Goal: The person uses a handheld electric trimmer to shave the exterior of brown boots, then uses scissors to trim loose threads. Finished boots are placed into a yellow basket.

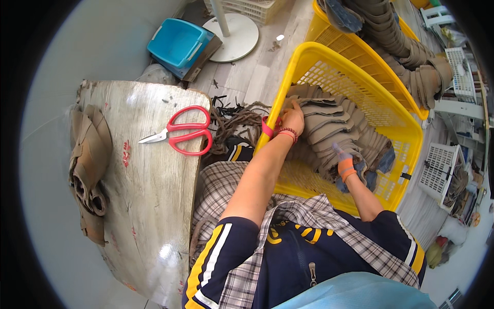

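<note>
1. Broadly, the biggest thing in view is the worn wooden table (pixel 149 206), filling the nine o'clock side of the picture, pale and scuffed.
2. Next in size, a yellow plastic basket (pixel 406 129) sits at about two o'clock from the person's chest, its mesh walls tilted toward the lap.
3. A second yellow basket (pixel 329 31) stands behind it at one o'clock, heaped with more tan pieces.
4. Inside the near basket lies a stack of tan cut shoe pieces (pixel 329 123), overlapping like shingles, with a few blue-grey ones at the four o'clock corner.
5. A pile of similar tan pieces (pixel 90 170) rests on the table's nine o'clock edge.
6. A blue plastic bin (pixel 177 44) lies on the floor at eleven o'clock, beside a white round stand base (pixel 236 36).
7. Red-handled scissors (pixel 185 133) lie on the table at its far end, blades closed and pointing to nine o'clock, well apart from both hands.
8. The left hand (pixel 293 119) reaches over the basket rim, fingers curled down onto the top of the tan stack; whether it truly grips a piece I cannot tell.
9. The right hand (pixel 343 157), with orange tape on its fingers, presses into the stack at its five o'clock side, fingers partly buried, grip unclear.
</note>
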Demonstrator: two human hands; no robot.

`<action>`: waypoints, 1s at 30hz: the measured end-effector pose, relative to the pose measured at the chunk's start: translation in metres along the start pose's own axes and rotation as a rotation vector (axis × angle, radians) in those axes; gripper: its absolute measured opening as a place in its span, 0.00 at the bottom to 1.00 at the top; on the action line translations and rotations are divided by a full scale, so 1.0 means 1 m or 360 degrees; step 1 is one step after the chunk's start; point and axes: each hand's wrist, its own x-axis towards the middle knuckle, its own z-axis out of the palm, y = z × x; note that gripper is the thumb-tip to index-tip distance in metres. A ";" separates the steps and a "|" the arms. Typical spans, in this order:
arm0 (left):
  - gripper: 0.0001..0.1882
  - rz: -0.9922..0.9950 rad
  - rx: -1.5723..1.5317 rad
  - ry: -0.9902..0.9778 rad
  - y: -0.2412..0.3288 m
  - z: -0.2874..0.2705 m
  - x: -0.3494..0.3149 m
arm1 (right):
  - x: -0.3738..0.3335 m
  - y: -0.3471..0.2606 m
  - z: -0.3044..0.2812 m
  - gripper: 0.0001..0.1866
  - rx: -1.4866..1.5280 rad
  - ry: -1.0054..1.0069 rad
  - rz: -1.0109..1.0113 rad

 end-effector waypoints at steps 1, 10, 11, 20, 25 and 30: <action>0.30 0.0081 0.0061 0.0037 -0.003 0.002 0.003 | 0.004 -0.002 0.002 0.24 0.0023 -0.0049 -0.0027; 0.29 0.0621 0.0497 0.0412 0.044 -0.074 -0.060 | -0.089 -0.062 0.007 0.21 -0.1086 0.0868 -0.0236; 0.29 0.0677 0.0502 0.0402 0.054 -0.093 -0.068 | -0.094 -0.080 0.005 0.22 -0.1141 0.0836 -0.0234; 0.27 0.0184 0.0634 0.1503 0.032 -0.254 -0.205 | -0.037 -0.209 0.189 0.25 -0.2409 -0.0120 -0.1121; 0.26 -0.0405 0.0844 0.1706 -0.039 -0.291 -0.329 | 0.021 -0.150 0.333 0.21 -0.2040 -0.0752 -0.0918; 0.18 -0.1272 0.0702 0.1573 -0.118 -0.272 -0.453 | 0.056 0.006 0.534 0.34 -0.1720 -0.1448 -0.0058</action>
